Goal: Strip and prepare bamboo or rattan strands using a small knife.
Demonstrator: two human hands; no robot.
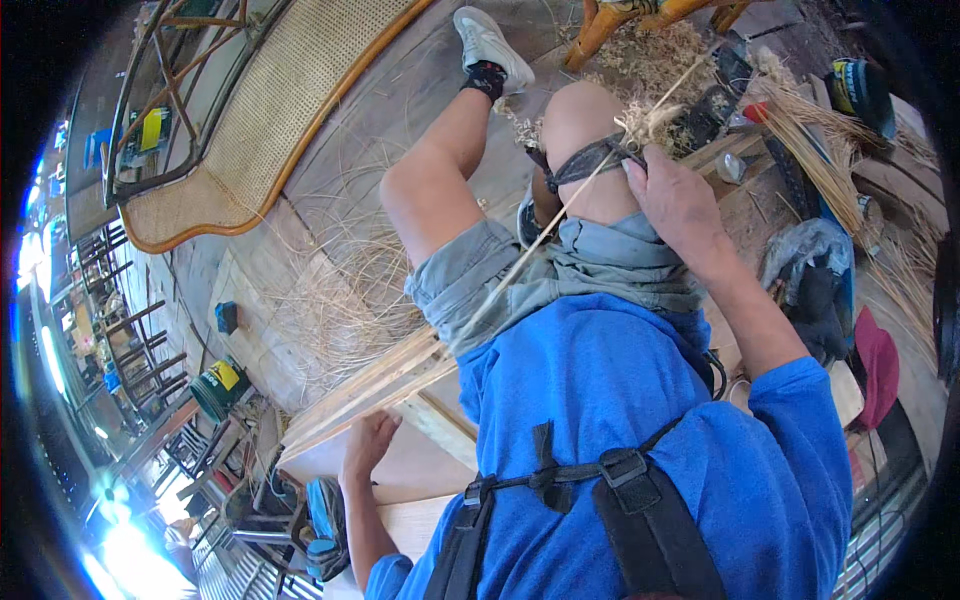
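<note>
A long pale cane strip (535,247) runs slantwise across my lap, over my raised right knee and beyond it. It passes over a dark band (590,163) tied around that knee. My right hand (675,200) is closed at the outer side of the knee, against the band and strip; what its fingers grip is hidden. Curled pale shavings (655,122) bunch up just past the fingers. My left hand (370,445) is a fist low on the left, beside a wooden frame (375,385), in line with the strip's near end, and seems to hold it.
Loose thin cane strands (350,290) lie tangled on the floor to the left. A woven cane panel with a curved wooden rim (285,170) leans at the upper left. A bundle of strips (815,150), a red cloth (876,368) and a dark tin (862,97) are on the right.
</note>
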